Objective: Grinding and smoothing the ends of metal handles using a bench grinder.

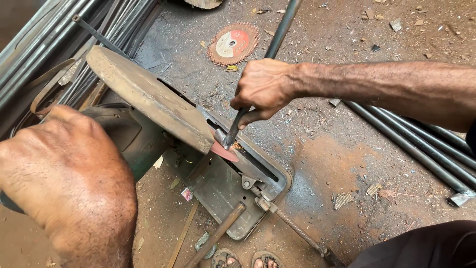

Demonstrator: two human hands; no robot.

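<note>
The long dark round metal rod [270, 54] runs steeply from the top of the picture, near the middle, down and to the left. Its lower end meets the reddish cutting disc [224, 151] of the chop saw, just under the rusty flat metal blade guard [148, 97]. Its long axis lies diagonal, and the low end points toward the saw base.

The right hand [263, 89] is closed tightly around the rod a little above the cutting point, with the fingers wrapped all around. The left hand [69, 183] is closed over the dark handle of the green saw body [134, 136], at the lower left; what lies under the palm is hidden.

The grey metal saw base [223, 191] sits on the brown dirt floor [337, 164], with a threaded vise screw [292, 228] going out to the lower right. A worn round abrasive disc with red and white centre [233, 43] lies on the floor above the hand. Several dark steel pipes [421, 144] lie at the right, and a bundle of grey metal bars [44, 39] at the upper left. Two sandalled feet [248, 259] show at the bottom edge.
</note>
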